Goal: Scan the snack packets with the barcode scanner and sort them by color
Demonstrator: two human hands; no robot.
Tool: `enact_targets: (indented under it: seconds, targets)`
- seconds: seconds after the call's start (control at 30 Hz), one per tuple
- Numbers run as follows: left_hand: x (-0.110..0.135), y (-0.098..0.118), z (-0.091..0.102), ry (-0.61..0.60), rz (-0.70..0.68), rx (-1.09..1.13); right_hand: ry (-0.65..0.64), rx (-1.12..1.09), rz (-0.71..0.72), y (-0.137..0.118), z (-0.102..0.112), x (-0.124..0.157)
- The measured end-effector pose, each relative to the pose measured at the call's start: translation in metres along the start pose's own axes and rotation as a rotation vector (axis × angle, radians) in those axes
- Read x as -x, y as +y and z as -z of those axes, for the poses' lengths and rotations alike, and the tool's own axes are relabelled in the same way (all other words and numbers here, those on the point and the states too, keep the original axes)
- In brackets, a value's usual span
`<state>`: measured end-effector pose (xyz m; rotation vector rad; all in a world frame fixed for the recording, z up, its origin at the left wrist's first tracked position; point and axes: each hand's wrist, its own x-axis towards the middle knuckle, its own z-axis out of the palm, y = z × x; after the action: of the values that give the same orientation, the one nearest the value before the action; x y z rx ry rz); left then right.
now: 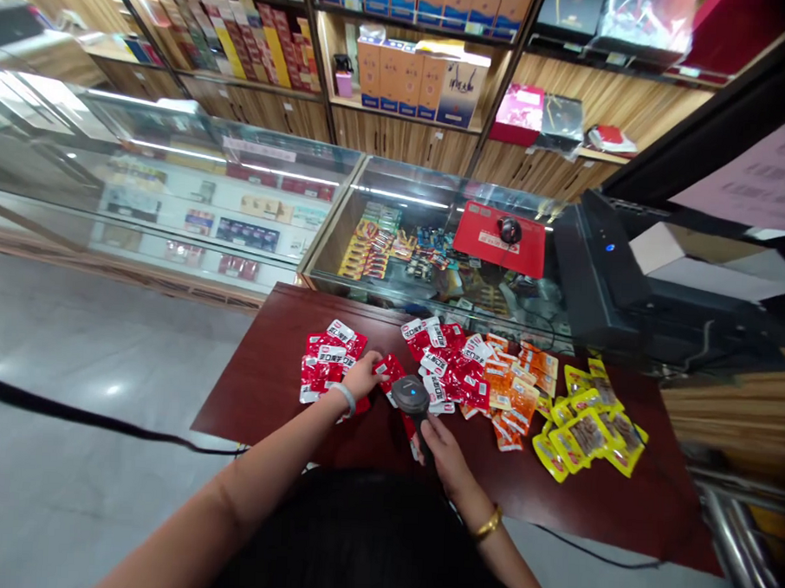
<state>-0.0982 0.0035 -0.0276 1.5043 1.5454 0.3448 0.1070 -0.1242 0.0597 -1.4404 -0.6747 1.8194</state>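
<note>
From my end I have the right hand (447, 457) wrapped around the handle of a dark handheld scanner (411, 395), its grip closed, the scanner's head tipped forward over the packets. That forearm comes up from the lower right and slants inward, a gold bangle (488, 524) at the wrist.

My left hand (363, 377) reaches in from the lower left, arm nearly straight, palm down — thumb and fingertips drawn together on the edge of a red packet (391, 368), just beside the scanner's head. A pale band (349, 400) circles that wrist.

To the left of that hand lies a pile of red-and-white packets (324, 362); past the scanner, to the right, I see a larger red pile (454, 366), then orange packets (522, 391) touching it, then yellow packets (585, 432) — all on the dark red-brown table (245, 400).

Beyond the table's far edge stands a glass counter (384, 190), a red mat (479, 233) and a black mouse (511, 230) on top.
</note>
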Motion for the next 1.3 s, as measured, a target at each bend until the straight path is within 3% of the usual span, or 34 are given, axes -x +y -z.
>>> enact_targets:
  seconds: [0.13, 0.3, 0.53, 0.63, 0.7, 0.77, 0.9, 0.97, 1.03, 1.13, 1.23, 1.3]
  targets:
    - [0.014, -0.014, 0.022, -0.059, -0.055, 0.030, -0.113, 0.081, -0.015, 0.002, -0.010, -0.006]
    - [0.031, -0.023, 0.038, -0.046, -0.066, -0.019, -0.200, 0.144, -0.021, 0.005, -0.024, -0.013]
    - [0.049, -0.028, 0.070, 0.026, 0.035, -0.339, -0.199, 0.173, -0.023, 0.006, -0.030, -0.012]
    - [0.057, -0.026, 0.078, 0.157, 0.046, -0.519, -0.181, 0.181, -0.020, 0.009, -0.031, -0.011]
    - [0.064, -0.022, 0.073, 0.317, 0.006, -0.605, -0.147, 0.149, -0.035, 0.011, -0.033, -0.009]
    - [0.073, -0.019, 0.058, 0.391, -0.108, -0.665, -0.104, 0.108, -0.047, 0.010, -0.035, -0.004]
    - [0.089, -0.025, 0.013, 0.136, -0.522, -0.737, 0.015, 0.016, -0.021, 0.004, -0.031, 0.012]
    - [0.092, -0.034, -0.004, 0.048, -0.605, -0.746, 0.077, -0.028, -0.003, 0.004, -0.021, 0.021]
    - [0.089, -0.043, -0.011, 0.034, -0.562, -0.738, 0.119, -0.054, 0.021, 0.005, -0.008, 0.031]
    - [0.078, -0.049, -0.004, 0.041, -0.441, -0.706, 0.163, -0.091, 0.064, 0.006, 0.014, 0.041]
    - [0.072, -0.040, 0.007, 0.079, -0.343, -0.650, 0.175, -0.121, 0.073, 0.001, 0.030, 0.047]
    - [0.072, -0.026, 0.003, 0.086, -0.313, -0.623, 0.145, -0.110, 0.074, -0.005, 0.037, 0.050]
